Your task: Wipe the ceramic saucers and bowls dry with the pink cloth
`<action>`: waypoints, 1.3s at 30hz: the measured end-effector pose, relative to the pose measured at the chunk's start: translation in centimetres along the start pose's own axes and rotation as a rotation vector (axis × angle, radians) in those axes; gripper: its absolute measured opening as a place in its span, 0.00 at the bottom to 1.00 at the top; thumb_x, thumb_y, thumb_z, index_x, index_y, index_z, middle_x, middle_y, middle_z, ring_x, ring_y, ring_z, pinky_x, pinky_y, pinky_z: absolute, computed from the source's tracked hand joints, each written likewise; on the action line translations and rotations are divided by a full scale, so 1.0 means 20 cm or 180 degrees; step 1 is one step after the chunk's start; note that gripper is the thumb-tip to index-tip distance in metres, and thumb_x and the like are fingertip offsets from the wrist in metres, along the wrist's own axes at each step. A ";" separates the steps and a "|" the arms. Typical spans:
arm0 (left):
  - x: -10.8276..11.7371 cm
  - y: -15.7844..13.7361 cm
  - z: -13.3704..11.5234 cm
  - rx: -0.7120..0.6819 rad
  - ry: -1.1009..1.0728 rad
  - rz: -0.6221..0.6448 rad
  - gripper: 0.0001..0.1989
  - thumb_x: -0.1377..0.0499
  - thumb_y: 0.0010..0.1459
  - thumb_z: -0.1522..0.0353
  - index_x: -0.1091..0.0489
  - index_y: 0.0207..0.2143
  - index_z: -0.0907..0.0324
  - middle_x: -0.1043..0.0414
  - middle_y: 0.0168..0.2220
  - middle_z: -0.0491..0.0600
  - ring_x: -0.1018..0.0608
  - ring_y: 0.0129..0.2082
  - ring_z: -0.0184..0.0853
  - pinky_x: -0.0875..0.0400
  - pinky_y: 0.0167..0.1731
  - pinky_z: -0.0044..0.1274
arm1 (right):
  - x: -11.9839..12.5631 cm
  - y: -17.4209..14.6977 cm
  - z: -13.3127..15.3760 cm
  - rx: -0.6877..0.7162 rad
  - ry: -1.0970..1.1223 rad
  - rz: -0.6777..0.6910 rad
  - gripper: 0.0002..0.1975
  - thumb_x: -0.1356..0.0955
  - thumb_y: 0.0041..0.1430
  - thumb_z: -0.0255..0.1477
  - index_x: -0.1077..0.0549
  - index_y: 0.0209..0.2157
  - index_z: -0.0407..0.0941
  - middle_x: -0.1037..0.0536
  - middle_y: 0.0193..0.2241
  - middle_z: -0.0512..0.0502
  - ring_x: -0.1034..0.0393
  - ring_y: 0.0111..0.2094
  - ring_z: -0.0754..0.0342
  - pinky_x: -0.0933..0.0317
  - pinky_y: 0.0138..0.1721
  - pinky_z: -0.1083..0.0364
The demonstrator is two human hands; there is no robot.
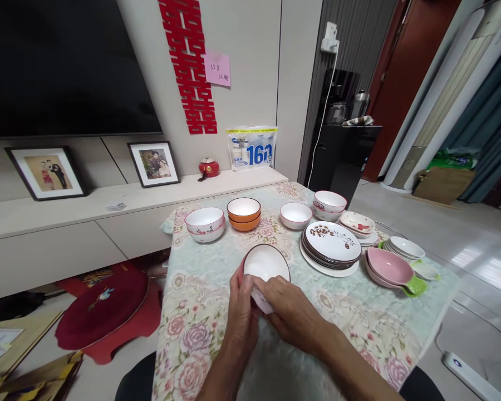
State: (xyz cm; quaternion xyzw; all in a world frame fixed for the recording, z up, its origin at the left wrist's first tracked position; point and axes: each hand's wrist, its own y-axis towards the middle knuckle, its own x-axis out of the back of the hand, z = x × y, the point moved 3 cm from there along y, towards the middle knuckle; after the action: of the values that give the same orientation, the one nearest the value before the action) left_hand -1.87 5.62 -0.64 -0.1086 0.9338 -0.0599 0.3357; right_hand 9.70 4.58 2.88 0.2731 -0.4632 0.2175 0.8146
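Just below the middle of the frame, my left hand [241,303] grips the side of a dark-rimmed bowl [269,260], thumb near its edge. Its round, white mouth faces up and leans toward me, so its central axis tips toward the bottom of the frame. My right hand [294,309] pinches a white cloth [262,301] against the near rim. Stacked plates [333,242] sit right of centre.
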 end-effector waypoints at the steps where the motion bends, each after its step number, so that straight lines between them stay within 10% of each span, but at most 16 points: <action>1: -0.01 0.00 0.01 0.0013 -0.0016 0.0137 0.29 0.38 0.58 0.59 0.39 0.61 0.52 0.30 0.56 0.53 0.25 0.53 0.42 0.28 0.49 0.29 | 0.00 0.00 0.01 0.0021 0.0161 -0.0115 0.22 0.36 0.58 0.20 0.37 0.55 0.42 0.29 0.43 0.40 0.37 0.43 0.47 0.40 0.43 0.50; 10: -0.02 -0.03 0.05 0.0124 -0.0086 0.0387 0.34 0.37 0.56 0.57 0.42 0.63 0.53 0.28 0.55 0.54 0.23 0.51 0.42 0.30 0.50 0.30 | 0.07 0.02 0.04 -0.0258 0.1337 -0.0388 0.14 0.32 0.55 0.19 0.30 0.43 0.47 0.29 0.45 0.47 0.34 0.45 0.52 0.40 0.46 0.55; 13: -0.01 -0.02 0.03 0.0226 -0.0044 0.0110 0.35 0.36 0.55 0.55 0.41 0.62 0.54 0.24 0.49 0.53 0.21 0.46 0.42 0.27 0.46 0.30 | 0.08 0.02 0.05 -0.0001 0.0915 0.0005 0.17 0.33 0.56 0.19 0.31 0.47 0.46 0.31 0.54 0.44 0.36 0.52 0.50 0.42 0.52 0.52; 19: -0.02 0.00 0.01 0.0176 -0.0181 0.0189 0.34 0.35 0.54 0.57 0.39 0.61 0.57 0.26 0.53 0.56 0.22 0.49 0.44 0.27 0.46 0.30 | 0.07 -0.02 -0.02 -0.0102 -0.0266 0.0325 0.13 0.37 0.59 0.16 0.28 0.40 0.46 0.24 0.41 0.46 0.34 0.44 0.50 0.43 0.46 0.51; 30: -0.05 -0.02 0.03 -0.0233 0.0034 0.0271 0.46 0.33 0.50 0.56 0.50 0.67 0.54 0.36 0.63 0.58 0.30 0.60 0.47 0.34 0.57 0.33 | 0.05 0.02 0.01 -0.0384 0.1489 -0.0784 0.07 0.30 0.58 0.23 0.33 0.29 0.45 0.29 0.31 0.53 0.35 0.33 0.56 0.43 0.35 0.58; 39: -0.04 -0.01 0.02 0.0276 -0.0206 0.0410 0.34 0.38 0.56 0.55 0.42 0.64 0.50 0.31 0.59 0.54 0.26 0.55 0.47 0.27 0.49 0.35 | 0.09 -0.01 -0.04 0.0070 0.0341 0.0180 0.09 0.35 0.59 0.20 0.28 0.38 0.46 0.25 0.40 0.46 0.33 0.44 0.50 0.42 0.47 0.52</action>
State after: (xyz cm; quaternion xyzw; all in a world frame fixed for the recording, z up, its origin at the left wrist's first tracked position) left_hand -1.02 5.53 -0.37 -0.0355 0.9240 -0.0750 0.3732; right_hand 11.23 5.15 4.09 0.2569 -0.4241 0.2598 0.8286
